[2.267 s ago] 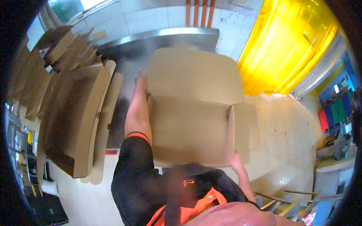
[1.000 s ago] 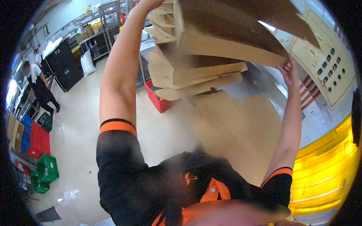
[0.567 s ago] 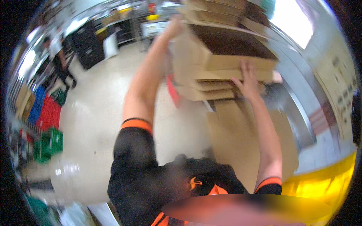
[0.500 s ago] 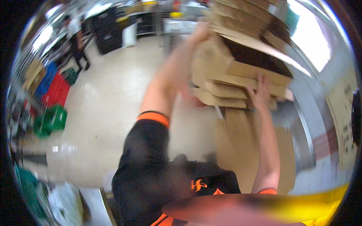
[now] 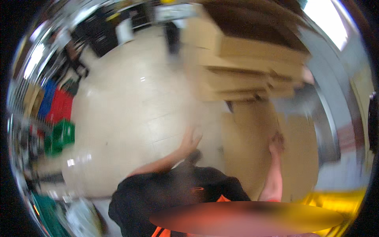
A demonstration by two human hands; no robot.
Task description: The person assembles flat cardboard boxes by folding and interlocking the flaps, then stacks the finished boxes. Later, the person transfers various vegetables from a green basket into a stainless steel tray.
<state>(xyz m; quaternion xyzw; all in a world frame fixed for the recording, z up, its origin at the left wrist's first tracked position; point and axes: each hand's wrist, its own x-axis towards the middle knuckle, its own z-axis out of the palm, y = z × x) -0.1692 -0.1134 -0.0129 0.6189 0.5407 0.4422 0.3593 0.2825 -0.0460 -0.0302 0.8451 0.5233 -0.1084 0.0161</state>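
Observation:
A tall stack of brown cardboard boxes [image 5: 252, 51] rises ahead and to the right, its upper box showing a dark open inside. Under it, tall brown cardboard panels [image 5: 248, 146] reach down toward me. Nothing is in my left hand [image 5: 191, 141], held over the floor in front of my body with thumb and fingers apart. My right hand [image 5: 277, 142] is in front of the brown panels, below the stack; motion smears its fingers, and I cannot tell whether it touches the cardboard.
Pale floor [image 5: 130, 118] stretches to my left. Green [image 5: 63, 136], red [image 5: 59, 104] and blue crates line the left side near metal shelving. Far left stands a person [image 5: 69, 51] beside black bins [image 5: 98, 33]. A yellow object [image 5: 339, 205] is at lower right.
Both hands have come away from the cardboard stack and drawn back toward my body. The left dropped from the stack's upper left side, the right from its front. The view has shifted.

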